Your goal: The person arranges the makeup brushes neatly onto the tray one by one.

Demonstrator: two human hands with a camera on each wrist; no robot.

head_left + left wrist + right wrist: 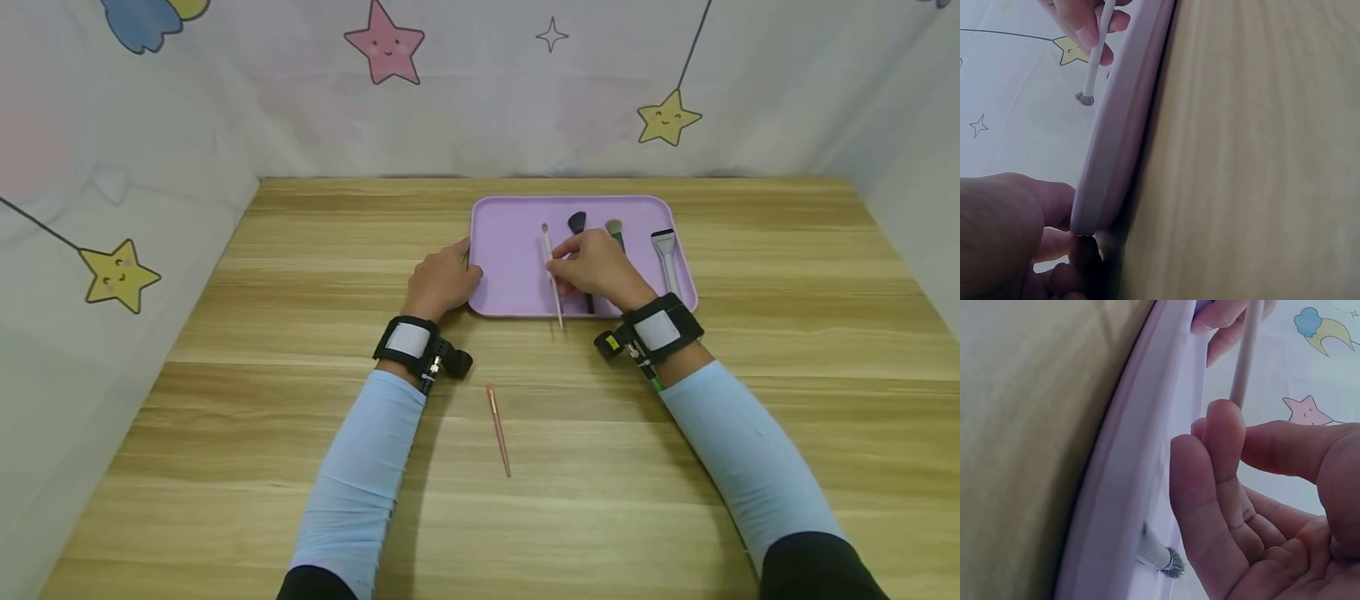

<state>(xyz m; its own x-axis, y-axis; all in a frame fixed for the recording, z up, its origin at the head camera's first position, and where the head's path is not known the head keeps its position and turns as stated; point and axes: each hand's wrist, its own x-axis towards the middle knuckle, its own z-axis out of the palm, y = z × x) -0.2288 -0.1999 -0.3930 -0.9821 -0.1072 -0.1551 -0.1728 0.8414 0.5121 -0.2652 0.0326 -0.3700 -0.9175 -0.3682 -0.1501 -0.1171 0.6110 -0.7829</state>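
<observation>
A lilac tray [510,254] lies at the back of the table. My left hand [442,279] grips its left edge, thumb at the rim; some fingers are hidden. Over the tray, my right hand [596,265] pinches a thin white makeup brush [556,296] between thumb and fingertips. Its small grey bristles [1085,99] show in the left wrist view. Beside that hand lie a black-bristled brush [577,222], partly covered by the fingers, and a green-handled brush [615,228]. Farther right in the tray is a flat, pale-handled brush [667,260] with a dark edge.
A slim pink brush [498,432] lies on the wooden table [300,433], nearer to me and between my forearms. A pale curtain [480,125] with printed stars stands behind the table and along its sides.
</observation>
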